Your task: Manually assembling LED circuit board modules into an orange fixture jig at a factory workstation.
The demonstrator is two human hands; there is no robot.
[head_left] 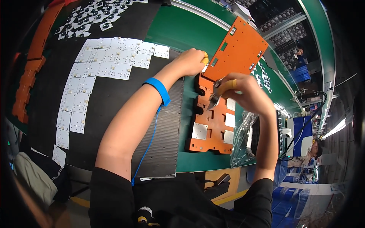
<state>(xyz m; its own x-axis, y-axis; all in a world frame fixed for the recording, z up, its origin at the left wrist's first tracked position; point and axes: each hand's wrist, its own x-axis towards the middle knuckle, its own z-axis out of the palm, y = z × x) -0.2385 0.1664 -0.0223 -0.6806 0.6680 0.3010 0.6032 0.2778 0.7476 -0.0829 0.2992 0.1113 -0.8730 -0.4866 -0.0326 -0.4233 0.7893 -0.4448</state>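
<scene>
My left hand (pixel 194 62), with yellow finger covers, is closed at the far left edge of the orange fixture. A small white edge (pixel 204 69) shows under its fingertips; the rest is hidden. My right hand (pixel 243 90), also with a yellow finger cover, pinches a small silvery plate with a dark part (pixel 214 99) above the fixture base (pixel 213 127). Several square silvery plates (pixel 199 131) sit in the base's recesses. The fixture's raised orange panel (pixel 239 49) stands open behind both hands.
Rows of white circuit boards (pixel 110 57) lie on the black mat (pixel 110 102) to the left. Behind them are white pieces with black round parts (pixel 106 25). Clear plastic wrap (pixel 243 140) lies right of the base. Another orange fixture (pixel 28 87) stands far left.
</scene>
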